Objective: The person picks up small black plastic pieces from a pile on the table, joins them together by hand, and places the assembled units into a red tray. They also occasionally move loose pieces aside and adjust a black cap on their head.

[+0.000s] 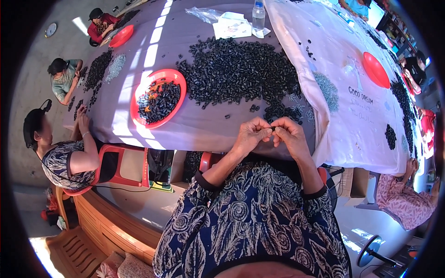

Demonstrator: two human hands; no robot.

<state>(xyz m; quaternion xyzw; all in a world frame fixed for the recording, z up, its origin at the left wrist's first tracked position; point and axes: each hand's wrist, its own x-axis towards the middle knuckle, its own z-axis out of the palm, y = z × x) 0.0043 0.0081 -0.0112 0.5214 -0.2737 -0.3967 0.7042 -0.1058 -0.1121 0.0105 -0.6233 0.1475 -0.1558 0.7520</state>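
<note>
"Where is the small dark piece (273, 129)?"

"Between the fingertips of the left hand (253, 135) and the right hand (291, 135), over the near edge of the desk (204, 133)."

"Are both hands closed on it?"

"Both seem to pinch it, thumb to forefinger, tips meeting. It's so small and covered that I can't tell which way its long axis points."

"And what lies around them?"

"Loose black pieces (277, 111) are just beyond the fingertips, straight ahead. The pale slivers (309, 113) lie ahead and to the right, nearer the right hand. The red bowl (182, 92) sits off leftward, nearer the left."
</note>
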